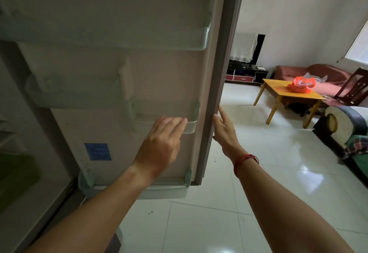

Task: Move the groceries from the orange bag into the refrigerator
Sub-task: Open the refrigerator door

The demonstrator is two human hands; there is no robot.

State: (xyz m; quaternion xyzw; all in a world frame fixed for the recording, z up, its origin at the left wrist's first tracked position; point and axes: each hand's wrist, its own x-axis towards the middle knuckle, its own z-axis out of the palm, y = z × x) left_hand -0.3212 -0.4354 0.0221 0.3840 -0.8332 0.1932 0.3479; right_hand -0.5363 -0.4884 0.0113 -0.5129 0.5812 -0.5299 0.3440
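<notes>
Fingers [175, 123] straight on both hands, gripping nothing, left hand [161, 143] seemingly flat on the fridge door [139, 63], right hand [223, 131] at its outer edge, and with the orange bag [301, 85] off at the far edge of the table [278, 91], a released door could swing shut.

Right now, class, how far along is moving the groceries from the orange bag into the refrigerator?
Done: the refrigerator door stands open. In hand: the left hand lies flat on its inner side, the right hand touches its edge; neither holds groceries. Left: the orange bag sits on the wooden table across the room; whether groceries remain inside is unclear.
</notes>
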